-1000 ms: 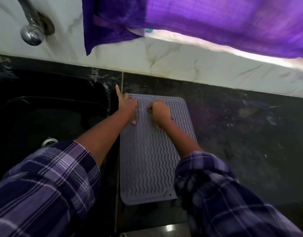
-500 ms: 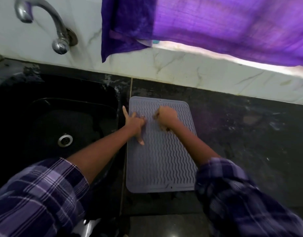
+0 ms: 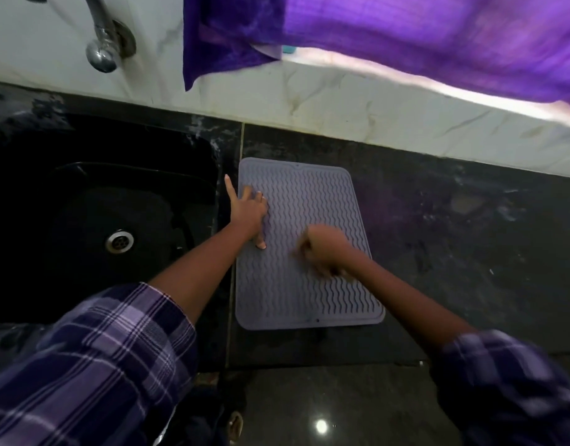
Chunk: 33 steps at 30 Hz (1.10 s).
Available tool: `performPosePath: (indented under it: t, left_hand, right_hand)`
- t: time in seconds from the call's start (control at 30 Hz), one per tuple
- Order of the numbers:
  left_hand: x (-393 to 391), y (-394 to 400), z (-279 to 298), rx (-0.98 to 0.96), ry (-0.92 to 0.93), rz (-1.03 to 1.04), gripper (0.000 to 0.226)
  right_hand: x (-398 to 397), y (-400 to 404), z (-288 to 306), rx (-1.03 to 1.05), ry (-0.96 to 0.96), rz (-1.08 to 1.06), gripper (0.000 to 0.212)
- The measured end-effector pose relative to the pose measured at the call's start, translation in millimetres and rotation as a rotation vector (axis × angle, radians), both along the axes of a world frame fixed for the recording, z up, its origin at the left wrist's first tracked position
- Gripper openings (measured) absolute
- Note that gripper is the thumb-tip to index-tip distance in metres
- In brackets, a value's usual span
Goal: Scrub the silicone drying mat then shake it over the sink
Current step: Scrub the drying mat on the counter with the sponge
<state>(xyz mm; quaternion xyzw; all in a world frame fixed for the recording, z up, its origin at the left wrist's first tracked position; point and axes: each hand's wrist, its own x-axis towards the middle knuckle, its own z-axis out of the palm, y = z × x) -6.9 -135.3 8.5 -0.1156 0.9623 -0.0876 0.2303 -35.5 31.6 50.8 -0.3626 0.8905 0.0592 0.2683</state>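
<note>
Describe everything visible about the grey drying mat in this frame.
The drying mat is a grey-lilac rectangle with rounded corners, a raised rim and wavy ridges running across it; it looks like soft silicone. It lies flat on the dark counter, just right of the black sink, its far edge near the marble wall. The left hand rests spread on its left edge. The right hand, blurred and closed, is on its middle; whether it holds a scrubber cannot be told.

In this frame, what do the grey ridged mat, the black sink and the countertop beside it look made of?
Grey ridged mat: likely silicone or rubber, matte, with moulded wavy ribs and rounded corners. Black sink: glossy black basin, possibly composite or enamel; only its drain looks metal. Dark countertop: polished mottled stone, probably granite, judging by the light reflection.
</note>
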Motion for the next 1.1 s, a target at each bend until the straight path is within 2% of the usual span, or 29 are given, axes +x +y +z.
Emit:
performPosePath:
  t: [0.1,0.2,0.27,0.33,0.47,0.57,0.67,0.73,0.77,0.83,0.9,0.93,1.03,1.1]
  left_hand:
    - [4.7,0.6,-1.5,0.002,0.028,0.040,0.120]
    - [3.9,1.1,-4.8,-0.007,0.061,0.052,0.121]
    - [3.0,-0.3,-3.6,-0.019,0.067,0.043,0.121]
    - [3.2,-0.8,-2.2,-0.032,0.069,0.037,0.121]
    - [11.9,7.8,-2.9,-0.105,0.073,0.000,0.116]
    - [18.0,9.6,-12.4,-0.088,0.156,0.018,0.104]
    - [20.8,7.0,-14.5,-0.100,0.166,0.019,0.104]
    - [19.9,5.1,-15.6,-0.090,0.191,0.015,0.104]
    - [20.4,5.4,-13.2,-0.088,0.183,0.007,0.104]
    - [20.3,9.3,-6.4,-0.098,0.153,-0.021,0.103]
    - [17.6,13.8,0.3,-0.072,0.114,-0.056,0.096]
    - [15.1,16.0,5.0,-0.018,0.083,-0.061,0.089]
    - [3.5,15.2,13.4,0.310,0.066,-0.012,0.063]
    - [-4.6,14.4,17.4,0.694,0.164,0.104,0.053]
  right_hand:
    - [-5.3,-38.5,-21.8,-0.097,0.199,-0.075,0.027]
    - [35.7,-22.8,-52.1,-0.141,0.298,-0.020,0.033]
    - [72.9,13.9,-55.8,-0.203,0.256,0.046,0.038]
    - [98.2,44.7,-48.2,-0.201,0.120,0.135,0.039]
    - [60.0,19.2,-16.7,-0.091,-0.098,0.088,0.020]
    - [32.9,-20.3,-20.2,-0.216,0.092,0.007,0.026]
    - [64.4,-25.2,-42.5,-0.104,0.266,0.027,0.037]
    - [89.0,-4.9,-48.6,-0.053,0.264,0.131,0.041]
    - [96.3,9.5,-46.3,-0.073,0.200,0.156,0.039]
    - [96.3,38.0,-29.8,-0.159,-0.069,0.109,0.031]
    - [81.2,57.1,-11.2,-0.266,-0.366,-0.087,0.029]
    - [71.4,63.8,-5.4,-0.387,-0.456,-0.220,0.031]
    - [40.1,80.1,-2.5,-0.859,-0.685,-0.695,0.034]
    - [19.1,82.3,-8.1,-1.088,-0.900,-0.893,0.038]
